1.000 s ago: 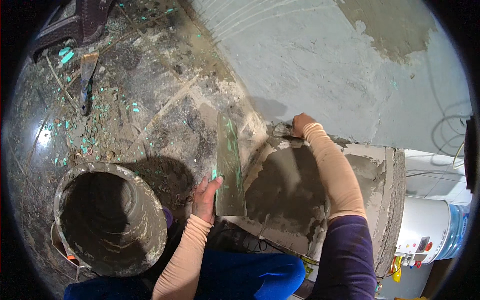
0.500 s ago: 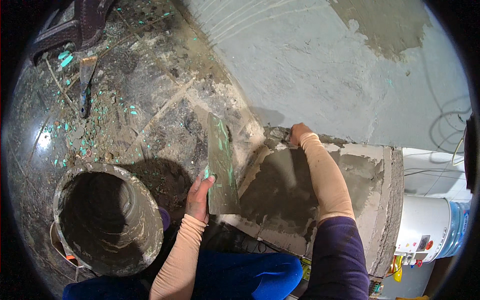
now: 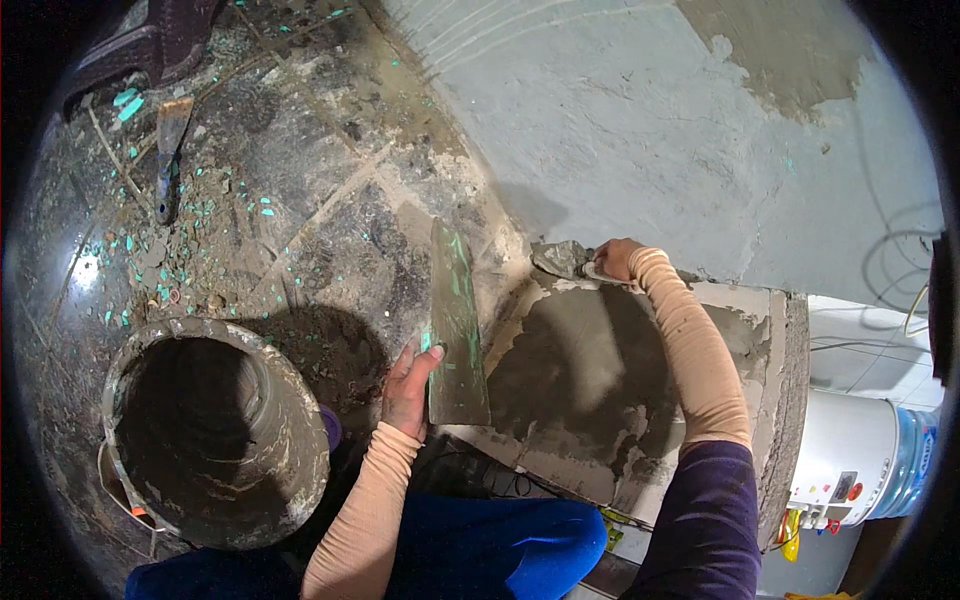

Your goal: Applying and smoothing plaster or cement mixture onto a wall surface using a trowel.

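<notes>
My left hand (image 3: 408, 388) grips the near end of a long flat green-stained board (image 3: 456, 325), held on edge against the left side of a low block coated with wet grey mortar (image 3: 590, 385). My right hand (image 3: 618, 258) is shut on the handle of a trowel (image 3: 562, 260), whose mortar-covered blade rests at the block's far top corner, close to the grey wall.
A mortar-caked bucket (image 3: 215, 430) stands at lower left beside my knee. The dirty floor holds green chips and a scraper (image 3: 168, 150). The plastered grey wall (image 3: 680, 130) rises behind. A white water dispenser (image 3: 860, 465) with a blue bottle sits right.
My right hand has carried the trowel a little left along the block's far edge. The board has tipped slightly and my left hand has shifted with it.
</notes>
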The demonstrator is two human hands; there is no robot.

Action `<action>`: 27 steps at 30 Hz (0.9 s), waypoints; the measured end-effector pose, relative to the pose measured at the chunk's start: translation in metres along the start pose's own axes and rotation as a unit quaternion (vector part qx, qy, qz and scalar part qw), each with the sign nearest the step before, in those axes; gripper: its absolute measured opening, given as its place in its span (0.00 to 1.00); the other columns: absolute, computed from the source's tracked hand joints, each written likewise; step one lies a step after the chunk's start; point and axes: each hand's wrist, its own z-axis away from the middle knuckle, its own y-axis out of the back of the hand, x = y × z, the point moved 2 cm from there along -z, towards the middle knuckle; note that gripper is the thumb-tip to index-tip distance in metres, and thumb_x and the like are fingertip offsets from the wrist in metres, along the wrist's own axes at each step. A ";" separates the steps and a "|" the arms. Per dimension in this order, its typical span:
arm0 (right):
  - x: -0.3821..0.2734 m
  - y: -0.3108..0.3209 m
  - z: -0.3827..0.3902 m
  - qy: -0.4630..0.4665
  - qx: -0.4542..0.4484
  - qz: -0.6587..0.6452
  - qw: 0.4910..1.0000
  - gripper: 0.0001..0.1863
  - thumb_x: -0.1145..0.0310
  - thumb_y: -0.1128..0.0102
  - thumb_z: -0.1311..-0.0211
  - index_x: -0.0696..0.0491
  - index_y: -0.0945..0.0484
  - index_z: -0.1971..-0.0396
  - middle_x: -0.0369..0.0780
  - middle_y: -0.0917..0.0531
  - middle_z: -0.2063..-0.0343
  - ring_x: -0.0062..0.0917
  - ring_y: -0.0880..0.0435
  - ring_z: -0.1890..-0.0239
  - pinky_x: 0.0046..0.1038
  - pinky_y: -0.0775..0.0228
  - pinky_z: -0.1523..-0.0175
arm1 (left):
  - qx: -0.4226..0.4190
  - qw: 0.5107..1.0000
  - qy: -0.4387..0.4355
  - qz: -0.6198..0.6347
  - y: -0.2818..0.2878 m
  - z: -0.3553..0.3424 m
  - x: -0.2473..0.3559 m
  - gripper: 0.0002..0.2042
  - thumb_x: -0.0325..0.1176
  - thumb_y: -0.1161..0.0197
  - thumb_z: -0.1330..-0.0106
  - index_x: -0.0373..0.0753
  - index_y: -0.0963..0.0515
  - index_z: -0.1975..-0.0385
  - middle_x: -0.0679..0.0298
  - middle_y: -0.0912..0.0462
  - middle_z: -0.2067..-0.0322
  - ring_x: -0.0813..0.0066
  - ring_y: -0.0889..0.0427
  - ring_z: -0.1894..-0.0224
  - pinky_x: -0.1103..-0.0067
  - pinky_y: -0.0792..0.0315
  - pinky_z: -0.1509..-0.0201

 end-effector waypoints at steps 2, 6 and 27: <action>-0.010 -0.010 -0.019 0.023 -0.023 0.015 0.999 0.19 0.69 0.50 0.43 0.54 0.24 0.51 0.45 0.17 0.62 0.36 0.16 0.66 0.33 0.24 0.57 | -0.018 1.000 -0.006 -0.003 0.001 -0.002 0.002 0.42 0.45 0.34 0.46 0.29 0.46 0.35 0.52 0.36 0.40 0.66 0.35 0.40 0.74 0.43 0.37; -0.020 -0.042 -0.042 0.106 -0.024 0.054 0.993 0.13 0.71 0.44 0.49 0.57 0.22 0.62 0.41 0.17 0.70 0.32 0.20 0.70 0.33 0.24 0.59 | 0.004 1.000 -0.005 0.024 0.001 -0.004 0.004 0.37 0.45 0.35 0.45 0.30 0.40 0.38 0.55 0.32 0.43 0.68 0.34 0.42 0.75 0.43 0.38; -0.182 -0.182 -0.065 -0.098 0.157 -0.627 0.757 0.17 0.69 0.48 0.44 0.54 0.24 0.53 0.46 0.19 0.57 0.37 0.19 0.55 0.34 0.28 0.51 | -0.019 0.999 -0.016 0.047 0.002 0.011 0.026 0.32 0.42 0.38 0.43 0.33 0.36 0.39 0.59 0.31 0.44 0.67 0.35 0.42 0.74 0.44 0.37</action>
